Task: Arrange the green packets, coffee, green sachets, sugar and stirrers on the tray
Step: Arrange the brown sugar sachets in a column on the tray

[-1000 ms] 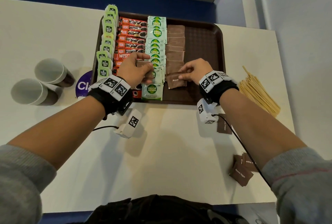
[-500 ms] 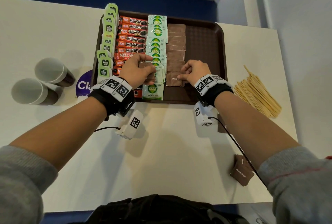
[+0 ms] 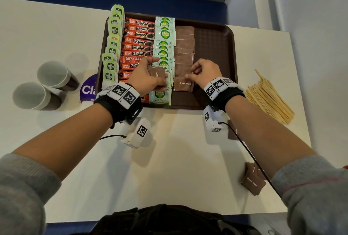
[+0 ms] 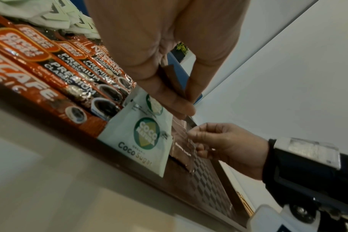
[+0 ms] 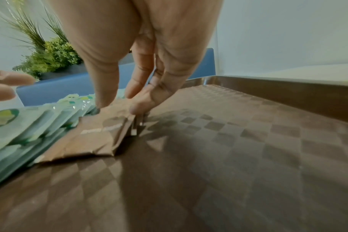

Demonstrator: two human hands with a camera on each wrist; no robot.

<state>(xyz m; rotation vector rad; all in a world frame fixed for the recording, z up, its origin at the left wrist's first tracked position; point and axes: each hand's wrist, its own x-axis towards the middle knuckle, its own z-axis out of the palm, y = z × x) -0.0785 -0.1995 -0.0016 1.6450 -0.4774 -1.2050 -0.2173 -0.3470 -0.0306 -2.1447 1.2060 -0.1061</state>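
Holding a small stack of brown sugar packets (image 3: 157, 76), the left hand (image 3: 145, 79) hangs over the near left part of the brown tray (image 3: 214, 46). The right hand (image 3: 204, 73) pinches the last packet (image 3: 183, 84) in the tray's sugar row (beside the green sachets (image 3: 163, 52)). The stirrers (image 3: 269, 97) lie right of the tray, on the table (image 3: 178, 159).

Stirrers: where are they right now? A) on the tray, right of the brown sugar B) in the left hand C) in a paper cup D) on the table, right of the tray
D: the stirrers lie in a loose pile on the white table, outside the right rim of the tray; neither hand touches them.
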